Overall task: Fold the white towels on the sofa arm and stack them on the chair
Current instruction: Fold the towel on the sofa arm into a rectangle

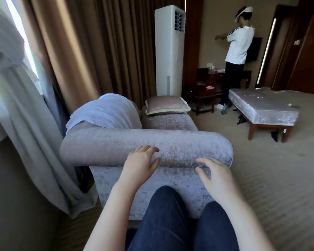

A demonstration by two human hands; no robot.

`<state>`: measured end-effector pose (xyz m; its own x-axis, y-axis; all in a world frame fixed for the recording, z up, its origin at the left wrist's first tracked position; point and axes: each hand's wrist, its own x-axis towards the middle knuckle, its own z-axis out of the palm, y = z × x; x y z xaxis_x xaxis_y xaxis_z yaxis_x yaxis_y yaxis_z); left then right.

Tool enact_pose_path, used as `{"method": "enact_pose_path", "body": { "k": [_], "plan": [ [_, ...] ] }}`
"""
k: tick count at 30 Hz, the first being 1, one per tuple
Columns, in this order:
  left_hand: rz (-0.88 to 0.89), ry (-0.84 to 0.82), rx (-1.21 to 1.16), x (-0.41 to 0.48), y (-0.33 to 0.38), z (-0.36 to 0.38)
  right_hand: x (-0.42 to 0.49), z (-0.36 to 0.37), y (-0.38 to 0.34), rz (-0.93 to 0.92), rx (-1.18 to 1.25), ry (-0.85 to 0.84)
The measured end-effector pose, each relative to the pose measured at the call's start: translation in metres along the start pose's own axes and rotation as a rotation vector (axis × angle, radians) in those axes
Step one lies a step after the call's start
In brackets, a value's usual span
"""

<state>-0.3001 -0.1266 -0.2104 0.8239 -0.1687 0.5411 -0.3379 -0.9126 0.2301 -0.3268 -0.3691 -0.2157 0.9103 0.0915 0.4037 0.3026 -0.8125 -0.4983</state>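
A white air conditioner (169, 51) is stood before brown curtains (98, 42). A person (238, 46) is seen beyond a padded bench (272, 113)

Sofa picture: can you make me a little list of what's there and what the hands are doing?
towel: white, not folded, draped over the raised left end of the sofa arm
left hand: fingers relaxed, at the sofa arm, holding nothing
right hand: fingers loosely curled, near the arm's right end, holding nothing
pillow: lying on the sofa seat
other person: standing by the far wall
towel touched: no
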Motion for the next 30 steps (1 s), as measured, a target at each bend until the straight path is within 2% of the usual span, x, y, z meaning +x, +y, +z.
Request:
{"method": "enact_pose_path", "body": {
  "k": [7,11,21,30],
  "plan": [
    [-0.093,0.011,0.047,-0.004,-0.019,-0.016,0.013,0.015,-0.018,-0.068,0.017,-0.067],
    [-0.124,0.040,0.060,-0.015,-0.022,-0.015,0.018,0.022,-0.018,-0.127,0.048,-0.050],
    [-0.156,0.076,0.157,-0.020,-0.025,-0.029,0.039,0.028,-0.025,-0.201,0.075,-0.086],
    [-0.174,0.040,0.226,-0.007,-0.038,-0.038,0.070,0.037,-0.029,-0.274,0.055,-0.118]
  ]
}}
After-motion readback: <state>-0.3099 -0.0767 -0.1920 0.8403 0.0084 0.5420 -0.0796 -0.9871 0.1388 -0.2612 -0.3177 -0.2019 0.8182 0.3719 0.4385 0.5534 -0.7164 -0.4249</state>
